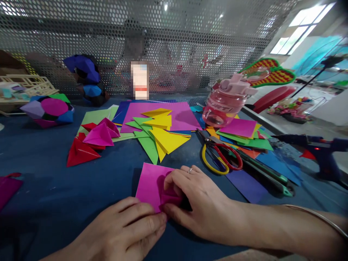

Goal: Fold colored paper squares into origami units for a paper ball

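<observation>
A magenta paper square [149, 181] lies on the blue table, with its right side partly folded over. My left hand [127, 228] rests on the paper's near edge, fingers close together and pressed on it. My right hand [195, 203], with a ring on one finger, curls its fingers and thumb around the folded right part. Beyond the hands are yellow folded papers [171, 140] and green ones [148, 145]. Folded magenta [100, 133] and red pieces [81, 152] sit to their left. The fingers of my right hand hide part of the fold.
Scissors [217, 163] with red and yellow handles lie at the right, beside a dark green cutter [266, 174]. Behind them stands a pink bottle [224, 103]. A glue gun [323, 152] is at far right. A paper ball [49, 110] sits at back left, before a perforated metal panel [108, 36].
</observation>
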A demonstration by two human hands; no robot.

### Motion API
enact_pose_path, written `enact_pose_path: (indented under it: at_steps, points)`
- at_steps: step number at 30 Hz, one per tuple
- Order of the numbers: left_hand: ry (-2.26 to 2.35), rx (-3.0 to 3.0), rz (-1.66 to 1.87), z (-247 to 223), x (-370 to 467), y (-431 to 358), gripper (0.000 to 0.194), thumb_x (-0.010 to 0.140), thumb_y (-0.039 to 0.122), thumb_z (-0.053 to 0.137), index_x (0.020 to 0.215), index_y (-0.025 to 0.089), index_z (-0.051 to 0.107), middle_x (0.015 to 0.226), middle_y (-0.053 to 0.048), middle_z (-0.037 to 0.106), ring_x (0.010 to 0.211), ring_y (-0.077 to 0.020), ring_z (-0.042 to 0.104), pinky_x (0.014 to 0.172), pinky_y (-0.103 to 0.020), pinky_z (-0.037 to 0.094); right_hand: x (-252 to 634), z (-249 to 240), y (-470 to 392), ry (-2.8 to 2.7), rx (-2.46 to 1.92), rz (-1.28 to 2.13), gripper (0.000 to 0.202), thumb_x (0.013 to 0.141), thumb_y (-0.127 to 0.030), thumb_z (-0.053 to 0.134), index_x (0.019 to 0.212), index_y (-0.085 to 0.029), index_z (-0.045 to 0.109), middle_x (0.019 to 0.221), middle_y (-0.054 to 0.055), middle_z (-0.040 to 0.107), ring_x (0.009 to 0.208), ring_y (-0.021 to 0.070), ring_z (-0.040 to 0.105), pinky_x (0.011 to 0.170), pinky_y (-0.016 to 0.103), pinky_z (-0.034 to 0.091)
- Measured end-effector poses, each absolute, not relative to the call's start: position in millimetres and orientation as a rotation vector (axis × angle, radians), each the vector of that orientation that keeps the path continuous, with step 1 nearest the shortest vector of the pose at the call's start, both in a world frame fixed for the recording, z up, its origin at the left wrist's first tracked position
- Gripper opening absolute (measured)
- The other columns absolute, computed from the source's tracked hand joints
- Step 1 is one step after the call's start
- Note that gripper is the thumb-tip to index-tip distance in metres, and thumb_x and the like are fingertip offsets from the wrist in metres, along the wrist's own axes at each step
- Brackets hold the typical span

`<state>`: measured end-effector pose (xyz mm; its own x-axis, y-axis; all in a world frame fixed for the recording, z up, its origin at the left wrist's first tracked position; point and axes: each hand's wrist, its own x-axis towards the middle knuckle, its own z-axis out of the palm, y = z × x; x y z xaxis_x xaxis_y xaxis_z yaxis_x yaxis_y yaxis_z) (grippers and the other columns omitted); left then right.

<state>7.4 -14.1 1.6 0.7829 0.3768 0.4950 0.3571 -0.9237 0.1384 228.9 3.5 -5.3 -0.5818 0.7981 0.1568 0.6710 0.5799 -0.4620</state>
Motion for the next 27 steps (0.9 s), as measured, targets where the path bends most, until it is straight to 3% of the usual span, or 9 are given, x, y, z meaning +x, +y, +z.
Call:
enact_pose_path:
  at_steps: [5, 6, 9, 12, 20, 27]
  points:
    - [0.603, 2.873, 0.822, -12.7, 13.4, -15.3, 0.025, 0.097, 0.016, 0.047, 0.108, 0.021, 0.069, 0.098, 0.004, 0.077, 0.086, -0.0105, 0.070, 0.081, -0.019, 0.054, 231.9, -4.5, 3.5, -2.473, -1.195, 0.524, 0.024, 0.083, -0.026, 0.066, 0.103, -0.021, 0.053, 0.095, 0.001, 0.061, 0.084, 0.0195, 0.049, 0.080, 0.035, 0.031]
    - [0.655, 2.808, 1.057, -16.5, 15.0, -15.6, 0.028, 0.097, 0.012, 0.045, 0.102, 0.023, 0.070, 0.088, 0.006, 0.077, 0.079, -0.0093, 0.069, 0.078, -0.018, 0.054, 233.3, -4.1, 4.0, -2.476, -1.192, 0.533, 0.024, 0.084, -0.026, 0.065, 0.105, -0.020, 0.053, 0.097, 0.002, 0.061, 0.086, 0.0200, 0.049, 0.081, 0.036, 0.032]
    - [0.746, 2.747, 1.163, -18.8, 16.5, -14.3, 0.025, 0.097, 0.012, 0.048, 0.098, 0.024, 0.070, 0.084, 0.007, 0.077, 0.076, -0.0097, 0.068, 0.077, -0.019, 0.053, 238.8, -2.8, 6.0, -2.492, -1.179, 0.558, 0.025, 0.087, -0.025, 0.062, 0.110, -0.019, 0.053, 0.103, 0.004, 0.061, 0.092, 0.0218, 0.049, 0.085, 0.038, 0.033]
    - [0.554, 2.896, 0.823, -11.5, 13.4, -11.1, 0.024, 0.098, 0.012, 0.050, 0.106, 0.022, 0.070, 0.092, 0.005, 0.077, 0.081, -0.0099, 0.070, 0.077, -0.017, 0.054, 244.3, -2.8, 8.2, -2.528, -1.163, 0.585, 0.027, 0.088, -0.020, 0.058, 0.114, -0.018, 0.052, 0.108, 0.006, 0.060, 0.095, 0.0229, 0.049, 0.089, 0.042, 0.033]
    - [0.745, 2.746, 0.979, -39.0, 10.0, -17.9, 0.027, 0.097, 0.014, 0.046, 0.110, 0.027, 0.066, 0.085, 0.001, 0.075, 0.076, -0.0130, 0.068, 0.072, -0.022, 0.055, 248.8, -0.4, 13.5, -2.676, -1.121, 0.607, 0.035, 0.093, -0.015, 0.046, 0.128, -0.017, 0.047, 0.116, 0.010, 0.057, 0.100, 0.0255, 0.048, 0.091, 0.046, 0.035]
    - [0.546, 2.699, 1.085, -22.7, 10.1, -11.6, 0.026, 0.097, 0.015, 0.043, 0.106, 0.024, 0.065, 0.087, 0.004, 0.077, 0.080, -0.0102, 0.069, 0.086, -0.020, 0.052, 249.0, -3.1, 11.1, -2.658, -1.084, 0.559, 0.033, 0.090, -0.010, 0.047, 0.122, -0.018, 0.051, 0.112, 0.008, 0.060, 0.097, 0.0236, 0.051, 0.089, 0.043, 0.034]
